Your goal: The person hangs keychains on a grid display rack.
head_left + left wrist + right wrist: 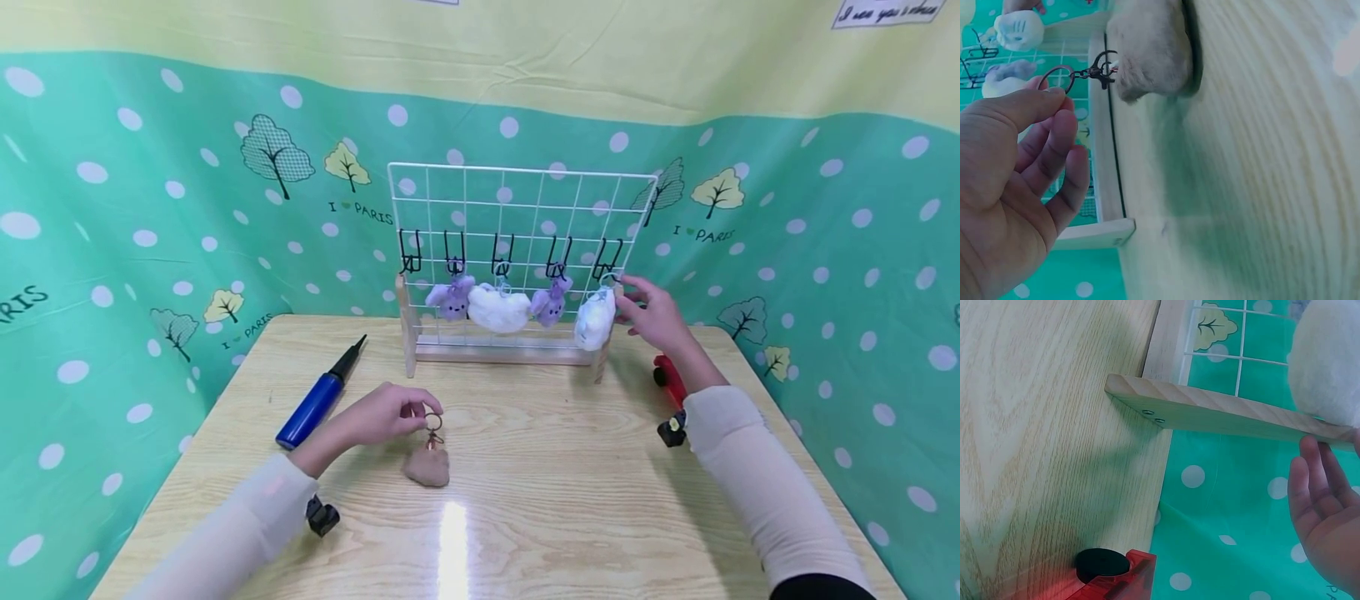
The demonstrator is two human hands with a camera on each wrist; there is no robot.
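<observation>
My left hand (386, 414) pinches the metal ring of a keychain (1057, 79) between thumb and index finger; its other fingers curl loosely. From the ring's chain and clasp hangs a brown fuzzy plush (427, 467), low over the table. My right hand (654, 312) is at the rack's right end, fingertips right at the wooden post (1229, 415), beside a white plush keychain (596, 319) hanging from the rightmost hook. I cannot tell whether its thumb and index finger pinch anything. Purple plush (452, 298) and white plush (498, 308) keychains hang on the middle hooks.
The white wire grid rack (517, 170) stands at the back on wooden feet; its leftmost hook (410, 252) holds no plush. A blue hand pump (311, 408) lies at left. A red object with a black wheel (670, 379) lies near my right forearm. A patterned curtain (510, 83) surrounds the table.
</observation>
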